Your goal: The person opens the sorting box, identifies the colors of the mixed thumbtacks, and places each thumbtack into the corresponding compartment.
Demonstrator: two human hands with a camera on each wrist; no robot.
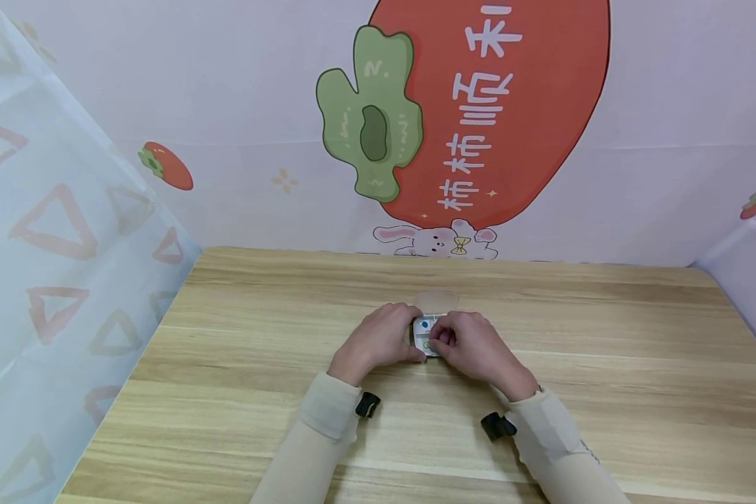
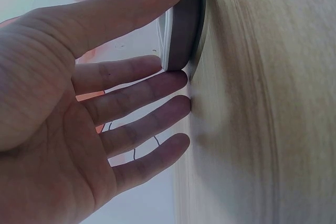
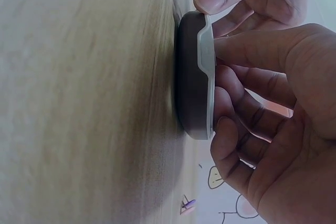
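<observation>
A small pill box (image 1: 420,337) lies on the table, with a dark grey body (image 3: 195,82) and a white compartmented inside. Its clear lid (image 1: 437,302) is folded back, away from the person. One compartment shows a blue piece (image 1: 424,324), another a yellow-green piece (image 1: 426,345). The left hand (image 1: 384,336) holds the box from its left side, thumb at the near edge and fingers at the far side. Over the box's right half, the right hand (image 1: 475,344) bends its fingers, thumb and fingertips down at the compartments. What lies between those fingertips is hidden; I cannot tell whether they pinch anything.
The wood-grain table (image 1: 258,336) extends around both arms. Behind it hangs a white cloth backdrop (image 1: 246,196) printed with a large red persimmon, and another patterned cloth (image 1: 63,231) hangs along the left. Black wrist devices (image 1: 368,404) sit at both sleeve cuffs.
</observation>
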